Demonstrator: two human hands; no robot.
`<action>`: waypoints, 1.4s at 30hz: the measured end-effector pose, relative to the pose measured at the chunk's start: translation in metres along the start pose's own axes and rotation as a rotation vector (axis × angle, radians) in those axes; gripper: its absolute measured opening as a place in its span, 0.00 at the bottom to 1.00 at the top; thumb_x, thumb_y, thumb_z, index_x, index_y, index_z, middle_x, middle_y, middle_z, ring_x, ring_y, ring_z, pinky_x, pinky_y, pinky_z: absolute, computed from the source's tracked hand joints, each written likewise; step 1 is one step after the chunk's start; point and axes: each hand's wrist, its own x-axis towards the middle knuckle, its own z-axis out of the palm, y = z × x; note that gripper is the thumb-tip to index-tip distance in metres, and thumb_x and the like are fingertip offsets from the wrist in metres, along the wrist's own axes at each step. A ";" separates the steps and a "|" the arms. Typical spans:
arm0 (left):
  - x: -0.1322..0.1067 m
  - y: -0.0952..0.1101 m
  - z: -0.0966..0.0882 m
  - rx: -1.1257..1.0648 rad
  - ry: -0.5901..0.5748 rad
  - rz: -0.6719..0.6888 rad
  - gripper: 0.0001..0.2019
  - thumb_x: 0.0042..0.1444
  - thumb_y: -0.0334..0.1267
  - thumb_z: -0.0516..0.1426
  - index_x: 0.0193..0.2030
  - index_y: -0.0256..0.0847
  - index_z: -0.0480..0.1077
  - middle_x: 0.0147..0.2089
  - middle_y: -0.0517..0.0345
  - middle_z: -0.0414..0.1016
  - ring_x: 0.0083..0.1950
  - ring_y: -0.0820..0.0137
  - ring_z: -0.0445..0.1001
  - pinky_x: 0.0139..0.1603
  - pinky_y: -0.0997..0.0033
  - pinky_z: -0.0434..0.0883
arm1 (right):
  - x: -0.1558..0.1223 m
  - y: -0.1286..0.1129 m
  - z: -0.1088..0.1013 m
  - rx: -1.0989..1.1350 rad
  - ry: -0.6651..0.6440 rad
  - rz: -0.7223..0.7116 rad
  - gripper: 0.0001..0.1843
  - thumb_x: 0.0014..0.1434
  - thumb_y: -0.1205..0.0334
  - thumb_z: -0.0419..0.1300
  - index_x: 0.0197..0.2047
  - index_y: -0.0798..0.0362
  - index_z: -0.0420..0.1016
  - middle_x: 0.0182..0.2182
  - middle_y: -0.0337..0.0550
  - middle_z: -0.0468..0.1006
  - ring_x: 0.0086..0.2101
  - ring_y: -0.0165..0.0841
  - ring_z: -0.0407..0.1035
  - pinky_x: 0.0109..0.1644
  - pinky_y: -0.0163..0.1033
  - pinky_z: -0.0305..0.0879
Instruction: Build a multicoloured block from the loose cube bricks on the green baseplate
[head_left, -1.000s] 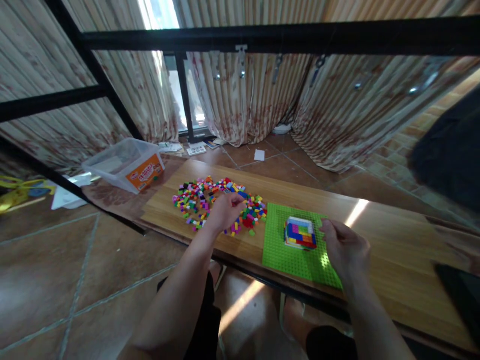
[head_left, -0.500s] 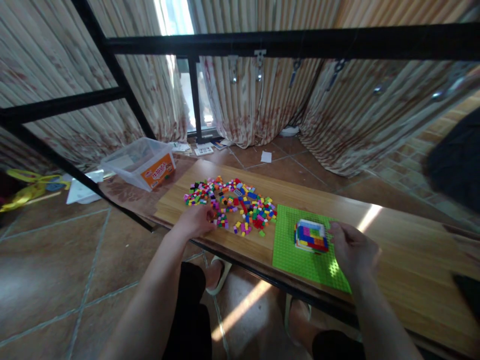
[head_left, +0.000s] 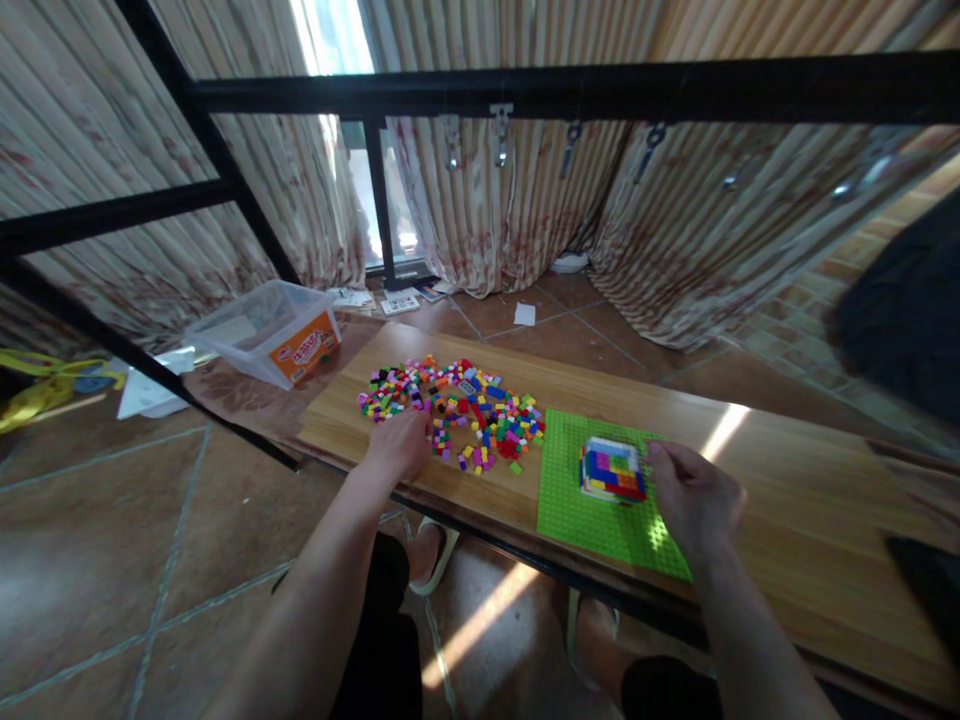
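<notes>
Seemingly at the picking step, the left hand is at the near edge of the loose toy bricks, its grip hidden; the right hand, curled, possibly pinching something too small to tell, is beside the multicoloured brick block on the green studded baseplate; next probably calls for a precise pinch

The left hand and right hand are bare, as are the forearms down to the lower edge of the frame. Black legwear shows at bottom centre (plain, as far as the shade lets one tell), with pale, cream-toned slippers just above.
</notes>
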 end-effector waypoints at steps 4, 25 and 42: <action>0.004 0.004 0.002 0.003 0.053 -0.010 0.08 0.53 0.31 0.53 0.34 0.40 0.73 0.38 0.46 0.78 0.45 0.55 0.76 0.41 0.64 0.68 | -0.001 0.000 -0.002 0.014 -0.006 -0.006 0.19 0.56 0.48 0.57 0.36 0.52 0.82 0.26 0.43 0.82 0.29 0.39 0.76 0.35 0.40 0.69; -0.004 0.157 0.031 -1.772 -0.547 0.229 0.19 0.45 0.39 0.66 0.45 0.37 0.73 0.33 0.58 0.74 0.28 0.78 0.68 0.31 0.77 0.63 | -0.031 -0.034 0.005 0.614 -0.367 -0.309 0.18 0.56 0.57 0.66 0.51 0.45 0.75 0.42 0.42 0.76 0.39 0.33 0.72 0.43 0.41 0.71; 0.023 0.170 0.059 -1.053 -0.018 0.225 0.09 0.54 0.32 0.57 0.41 0.35 0.75 0.38 0.54 0.78 0.37 0.71 0.74 0.41 0.71 0.70 | 0.014 0.032 -0.008 0.542 -0.290 0.055 0.22 0.39 0.52 0.73 0.39 0.50 0.81 0.34 0.42 0.79 0.28 0.31 0.68 0.32 0.39 0.67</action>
